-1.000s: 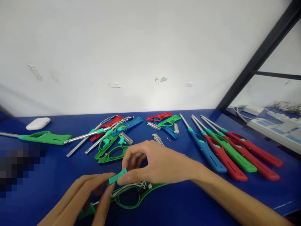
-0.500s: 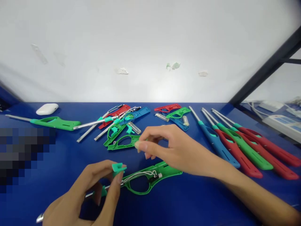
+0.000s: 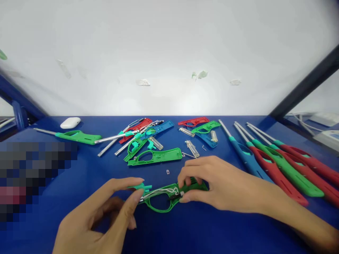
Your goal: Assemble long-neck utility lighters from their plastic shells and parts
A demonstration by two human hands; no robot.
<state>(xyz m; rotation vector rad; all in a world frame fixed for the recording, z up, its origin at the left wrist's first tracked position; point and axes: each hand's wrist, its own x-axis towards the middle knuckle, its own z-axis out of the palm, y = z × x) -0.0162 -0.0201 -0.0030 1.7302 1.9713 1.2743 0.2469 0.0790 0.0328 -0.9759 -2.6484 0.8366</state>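
My left hand [image 3: 103,211] pinches a small teal trigger [image 3: 145,188] between thumb and index finger, over the front end of an opened green lighter half-shell [image 3: 160,210]. Inside that shell run white wires [image 3: 161,191] to a black igniter [image 3: 173,197] with a pale end. My right hand [image 3: 214,183] is closed around the shell's handle part, its thumb beside the igniter's pale end and its fingers at the upper edge. The other green half-shell [image 3: 169,155] lies just behind, hollow side up. A tiny metal clip [image 3: 167,171] lies between the two shells.
Metal lighter tubes [image 3: 107,145], red and blue half-shells [image 3: 160,128] and clear fuel tanks [image 3: 192,149] lie along the back. Several assembled lighters [image 3: 286,169] line the right side. One green lighter [image 3: 78,137] and a white earbud case [image 3: 70,122] are at left.
My right hand has come down from beside the rear half-shell onto the near one. My left hand has brought the teal trigger closer to the shell's front. The camera view has shifted slightly.
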